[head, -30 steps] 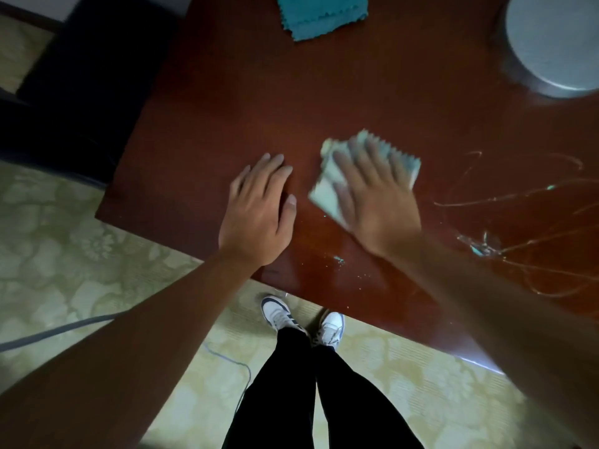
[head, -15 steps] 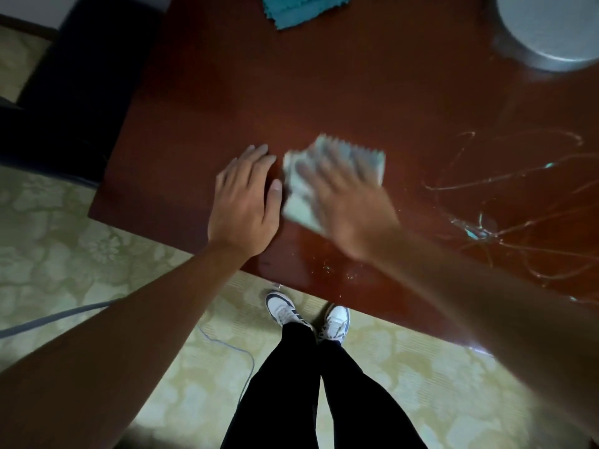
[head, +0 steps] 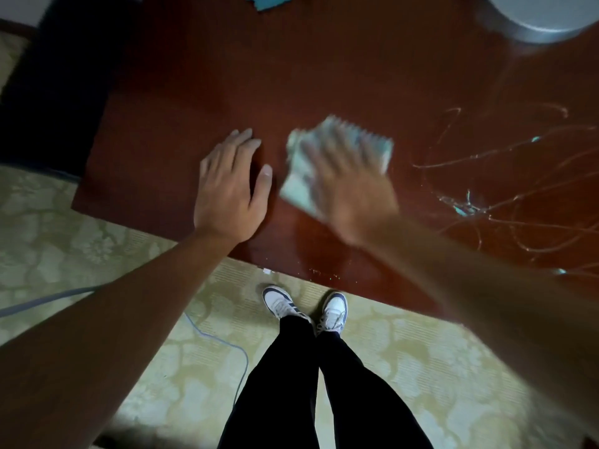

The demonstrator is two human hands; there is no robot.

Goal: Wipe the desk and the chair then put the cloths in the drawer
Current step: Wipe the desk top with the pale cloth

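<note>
Pale cloth (head: 297, 187) under right hand (head: 353, 186), teal cloth (head: 269, 0) apart: two.

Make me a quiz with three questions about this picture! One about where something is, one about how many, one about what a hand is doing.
1. Where is the teal cloth? A) on the floor B) at the far side of the desk C) on a shoe
2. How many cloths show? A) one B) two C) four
3. What is the left hand doing? A) lying flat on the desk B) gripping a cloth C) pulling a cable
Answers: 1 B, the picture's top cuts it off there. 2 B, teal one plus the pale cloth under the right hand. 3 A, straight fingers, palm down.
</note>
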